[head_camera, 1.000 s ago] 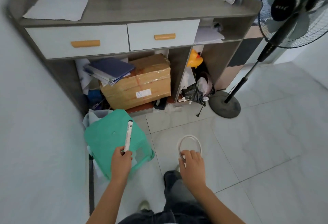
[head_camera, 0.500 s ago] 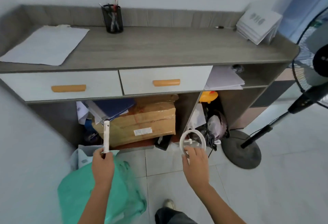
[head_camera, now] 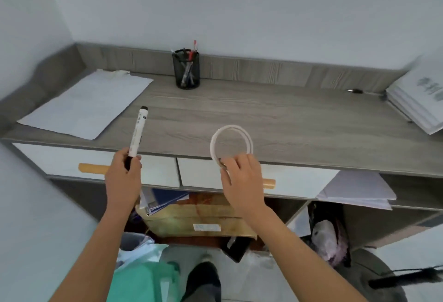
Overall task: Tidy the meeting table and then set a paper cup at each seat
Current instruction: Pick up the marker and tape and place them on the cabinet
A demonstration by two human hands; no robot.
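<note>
Left hand (head_camera: 123,177) is wrapped firmly round the lower end of a white cylindrical marker with black ends (head_camera: 138,131), fingers curled closed on it. The marker stands nearly upright, tip leaning slightly right, in front and left of the black wire-mesh pen holder (head_camera: 187,71). Right hand (head_camera: 239,182) pinches the bottom of a thin white double-looped ring (head_camera: 231,127), thumb and fingertips together on it. The ring is held upright, in front and a little right of the pen holder, over the near edge of the grey wood-grain surface (head_camera: 263,115). Large white paper sheet (head_camera: 88,103) lies flat left of the pen holder. A stack of white booklets (head_camera: 417,105) sits well to its right. Brown cardboard box (head_camera: 191,218) sits low, beneath and nearer than the pen holder.
</note>
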